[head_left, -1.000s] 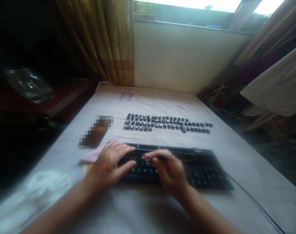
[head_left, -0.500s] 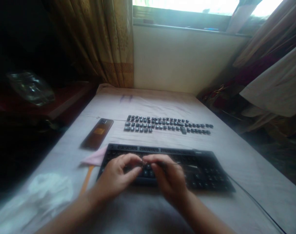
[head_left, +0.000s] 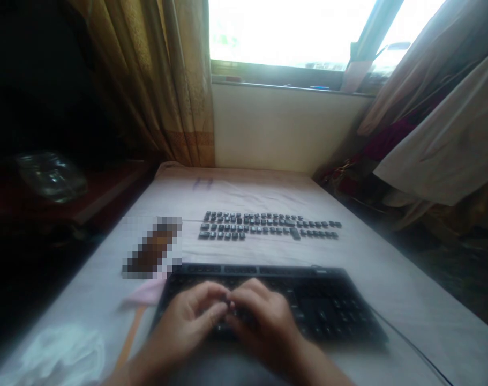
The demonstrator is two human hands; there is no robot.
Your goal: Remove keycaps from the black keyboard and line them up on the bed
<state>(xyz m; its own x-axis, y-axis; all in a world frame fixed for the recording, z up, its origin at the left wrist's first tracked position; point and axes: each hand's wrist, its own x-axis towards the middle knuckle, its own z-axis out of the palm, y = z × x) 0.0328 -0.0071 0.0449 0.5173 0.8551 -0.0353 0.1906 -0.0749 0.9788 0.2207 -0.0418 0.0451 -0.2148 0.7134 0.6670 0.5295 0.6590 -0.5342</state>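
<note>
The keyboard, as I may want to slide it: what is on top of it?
The left hand and right hand meet over the keyboard, hiding some keys; anything small beneath them can't be seen. Its right end shows uncovered.

1. My left hand (head_left: 189, 321) extends over the near side, fingers curved, thumb and forefinger tips brought together.
2. My right hand (head_left: 268, 316) angles inward, fingers bent, its fingertips meeting those of the left.
3. Both my forearms converge from below, bare.

Keyboard (head_left: 320, 300) apparently dark matt plastic
</note>
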